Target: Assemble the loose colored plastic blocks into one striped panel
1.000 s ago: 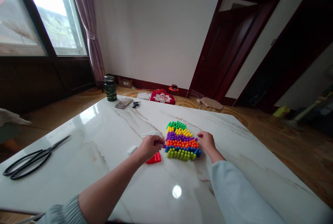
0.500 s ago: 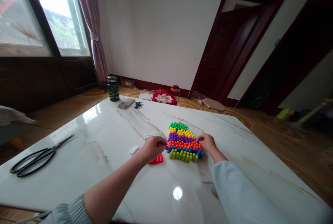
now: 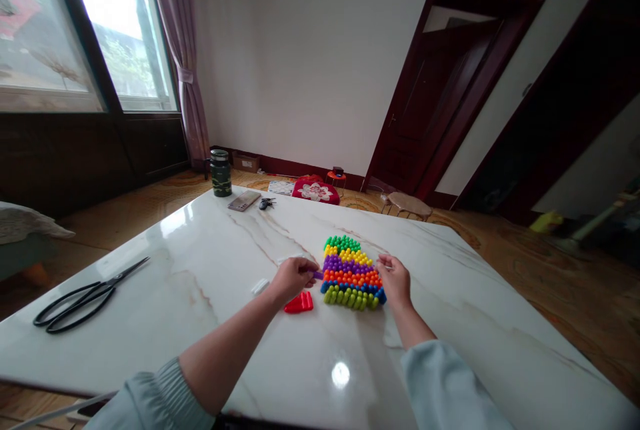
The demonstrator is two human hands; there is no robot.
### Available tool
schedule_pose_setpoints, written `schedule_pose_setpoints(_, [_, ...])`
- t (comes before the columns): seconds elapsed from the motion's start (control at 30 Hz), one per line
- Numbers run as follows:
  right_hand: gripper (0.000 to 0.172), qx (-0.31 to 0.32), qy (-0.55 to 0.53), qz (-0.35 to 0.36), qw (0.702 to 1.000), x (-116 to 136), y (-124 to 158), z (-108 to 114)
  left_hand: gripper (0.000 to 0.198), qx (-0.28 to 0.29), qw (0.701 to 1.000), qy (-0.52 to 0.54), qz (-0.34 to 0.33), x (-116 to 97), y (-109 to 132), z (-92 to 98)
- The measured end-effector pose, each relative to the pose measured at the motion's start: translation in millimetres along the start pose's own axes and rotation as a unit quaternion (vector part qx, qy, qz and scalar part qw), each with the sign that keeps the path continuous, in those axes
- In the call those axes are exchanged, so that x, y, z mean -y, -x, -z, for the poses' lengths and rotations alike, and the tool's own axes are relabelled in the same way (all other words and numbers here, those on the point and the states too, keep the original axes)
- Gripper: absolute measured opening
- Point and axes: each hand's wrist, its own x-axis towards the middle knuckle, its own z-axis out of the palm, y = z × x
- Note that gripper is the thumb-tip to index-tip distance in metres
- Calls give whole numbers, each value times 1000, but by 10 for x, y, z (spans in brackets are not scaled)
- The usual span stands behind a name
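Observation:
Rows of knobbly plastic pieces [image 3: 350, 277] lie packed side by side on the table, coloured green, yellow, purple, orange, blue and olive from far to near. My left hand [image 3: 295, 278] pinches a purple plastic piece [image 3: 317, 275] at the left edge of the rows. At their right edge is my right hand [image 3: 395, 278], its fingers closed together; a small pale sliver shows there, too small to name. A red ribbed piece [image 3: 299, 303] lies just below my left hand. White ribbed pieces [image 3: 260, 287] lie left of it, with more partly hidden behind the hand.
Large black-handled scissors [image 3: 90, 297] lie at the left of the white marbled table [image 3: 190, 350]. Toward the far edge stand a camouflage flask [image 3: 221, 173], a phone [image 3: 244, 201] and keys [image 3: 267, 203]. A round stool [image 3: 407, 205] stands beyond the table.
My right hand has moved slightly left and turned, closer against the right edge of the rows. My left hand, with the purple piece, has shifted slightly up. The view has tilted a little.

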Motion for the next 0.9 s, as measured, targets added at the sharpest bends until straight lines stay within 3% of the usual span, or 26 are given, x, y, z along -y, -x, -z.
schedule_pose_setpoints(0.13, [47,155,-117,-53,980,360,589,-284,23,42,987,145,57,-19,27,-45])
schedule_pose_setpoints(0.23, [51,197,-152,-51,967,505,863,-417,31,74,977,188,72,-38,74,-81])
schedule_pose_setpoints(0.47, [39,186,-169,-21,968,588,923,-430,44,127,976,164,73,13,81,-106])
schedule_pose_setpoints(0.57, [37,170,-193,-59,965,595,948,-415,52,147,977,144,55,12,77,-110])
schedule_pose_setpoints(0.7, [35,161,-228,-132,951,577,1038,-444,51,130,982,133,26,-27,92,-136])
schedule_pose_setpoints(0.8, [31,196,-167,-136,957,468,1186,-483,43,109,990,89,6,-4,76,-119])
schedule_pose_setpoints(0.87, [32,240,-55,-73,966,332,1330,-494,35,81,996,19,-21,51,38,-74])
schedule_pose_setpoints(0.9, [32,261,15,-9,965,254,1408,-493,30,59,997,-35,-42,86,13,-45])
